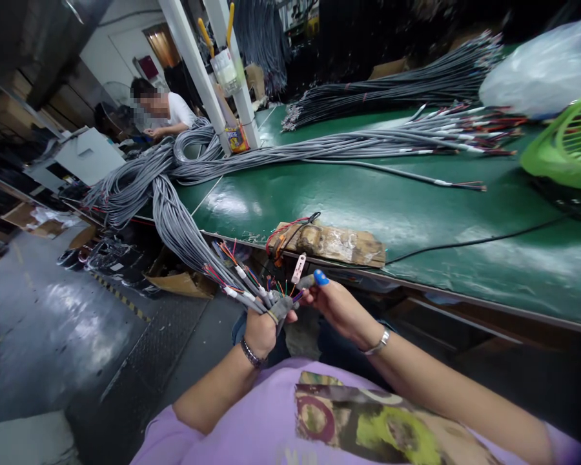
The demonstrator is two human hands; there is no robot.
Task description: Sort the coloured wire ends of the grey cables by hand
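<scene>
A bundle of grey cables (186,226) drops off the table edge into my left hand (264,328), which is closed around it near the stripped ends. Thin coloured wires (232,255) and white wrapped bands show at those ends. Grey covers sit on my left thumb and on one right finger; a blue cover is on another right fingertip. My right hand (341,309) is pinched at a thin purple wire (297,296), close to the left thumb. Its exact fingertip contact is too small to make out.
At the green table's (440,271) edge lies a worn wooden block (341,244) with cords, and a pink tag (299,268) hangs there. More grey cables (348,143) stretch behind. A green basket (569,145) stands right, a white post (237,84) behind. Another person (174,113) sits at far left.
</scene>
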